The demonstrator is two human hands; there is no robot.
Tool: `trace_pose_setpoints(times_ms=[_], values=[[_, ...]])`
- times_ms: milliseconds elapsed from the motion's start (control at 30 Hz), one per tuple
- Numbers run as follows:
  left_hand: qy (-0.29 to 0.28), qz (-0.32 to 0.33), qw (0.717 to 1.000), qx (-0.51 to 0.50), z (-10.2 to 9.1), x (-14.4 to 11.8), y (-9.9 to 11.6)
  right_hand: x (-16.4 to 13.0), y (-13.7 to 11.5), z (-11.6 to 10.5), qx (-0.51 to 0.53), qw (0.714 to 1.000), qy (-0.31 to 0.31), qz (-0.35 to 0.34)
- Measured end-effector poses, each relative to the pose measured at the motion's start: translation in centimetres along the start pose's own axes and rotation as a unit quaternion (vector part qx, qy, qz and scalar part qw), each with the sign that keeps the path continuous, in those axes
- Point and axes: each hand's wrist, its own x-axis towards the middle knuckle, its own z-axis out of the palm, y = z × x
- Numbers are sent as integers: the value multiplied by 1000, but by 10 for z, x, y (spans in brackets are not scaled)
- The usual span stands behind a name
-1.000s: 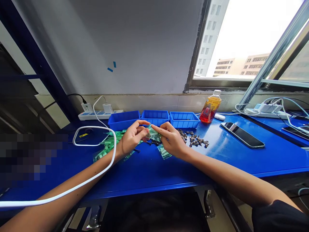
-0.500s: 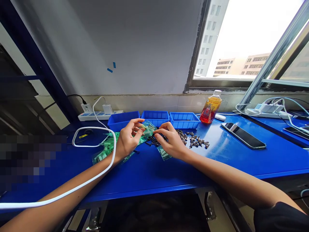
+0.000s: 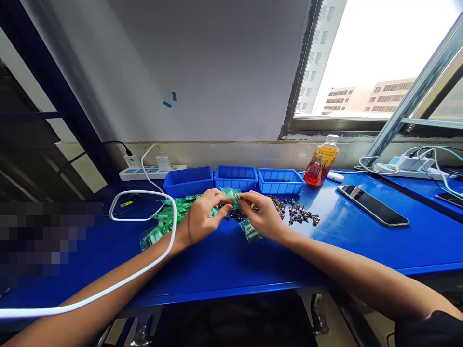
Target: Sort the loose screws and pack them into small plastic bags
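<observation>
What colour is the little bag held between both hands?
Clear green, seen in the head view: the small bag pinched between the left hand and right hand.

You get strong daylight from the window (image 3: 365, 58) at upper right; the sky there is blown out to white, though the buildings outside stay readable. The grey wall (image 3: 202, 72) is evenly lit and darkens toward the left, where the shelving falls into deep shade. The blue bench top (image 3: 325, 250) shows a soft sheen near the phone (image 3: 372, 206). Straight lines bow at the edges from the wide lens. A pixelated block (image 3: 47, 241) masks the left side. Focus is sharp, without motion blur.
</observation>
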Motion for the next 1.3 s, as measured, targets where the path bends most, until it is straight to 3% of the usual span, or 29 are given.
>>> trace_pose_setpoints(times_ms=[67, 167, 267, 400, 600, 733, 867, 1100, 1200, 1300], values=[[-16, -95, 992, -81, -1, 2, 2, -1, 2, 0, -53, 997, 14, -60], [-21, -221, 957, -186, -3, 6, 5, -3, 6, -1, -99, 989, 17, -111], [-27, -279, 932, -229, -4, 9, 5, -4, 7, -1, -115, 985, 10, -128], [-12, -280, 930, -238, -4, 11, 4, -4, 1, -1, -99, 990, 18, -97], [17, -253, 948, -193, -1, 9, 2, 1, 0, 1, 30, 995, 70, 71], [19, -240, 958, -155, 1, 8, 2, 4, 1, 2, 85, 987, 26, 133], [37, -233, 963, -132, 1, 8, 1, 4, -1, 2, 75, 988, 8, 134], [36, -253, 954, -158, 3, 6, -5, 3, 0, 1, 28, 994, 64, 86], [17, -290, 925, -244, 1, 8, -3, 3, 0, 0, 16, 995, 67, 68], [0, -333, 878, -345, -2, 11, -2, 1, -1, 0, -3, 997, 55, 46]])
